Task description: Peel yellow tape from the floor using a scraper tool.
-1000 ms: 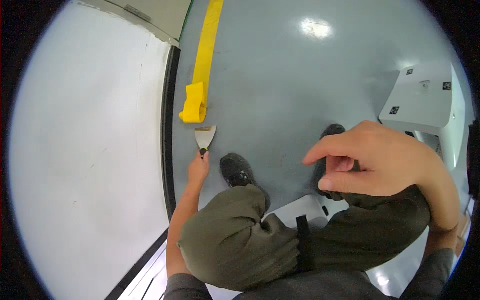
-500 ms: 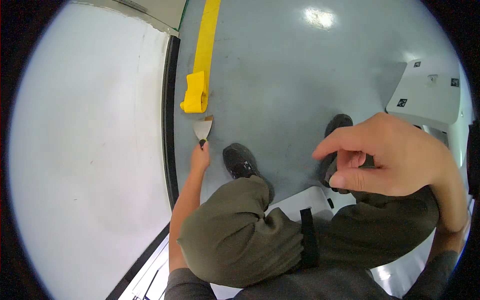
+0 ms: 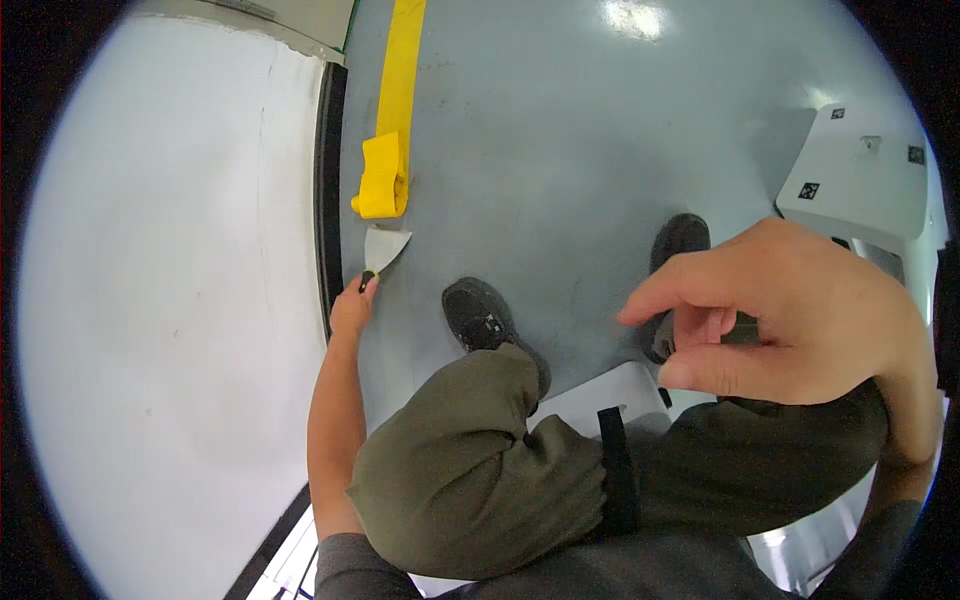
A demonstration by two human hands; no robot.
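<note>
My left hand [image 3: 353, 307] grips the dark handle of a putty knife [image 3: 386, 246] down near the floor, close to the black baseboard. The wide metal blade points away from me, just short of a peeled, folded-over end of yellow floor tape [image 3: 382, 178]. Beyond that fold the tape strip [image 3: 401, 70] runs on along the floor. My right hand [image 3: 780, 310] hovers above my right knee, its fingers curled loosely with a gap between thumb and forefinger. Nothing shows in it.
A white wall [image 3: 180, 280] with a black baseboard [image 3: 330, 150] rises on the left. My dark shoes stand on the grey floor [image 3: 540, 150]. A white boxy unit with small black-and-white markers [image 3: 860, 170] is at the right. Beneath me is something white [image 3: 610, 400].
My left hand has moved left toward the baseboard with the putty knife, and the blade has turned to angle rightward. My right hand has stayed nearly in place.
</note>
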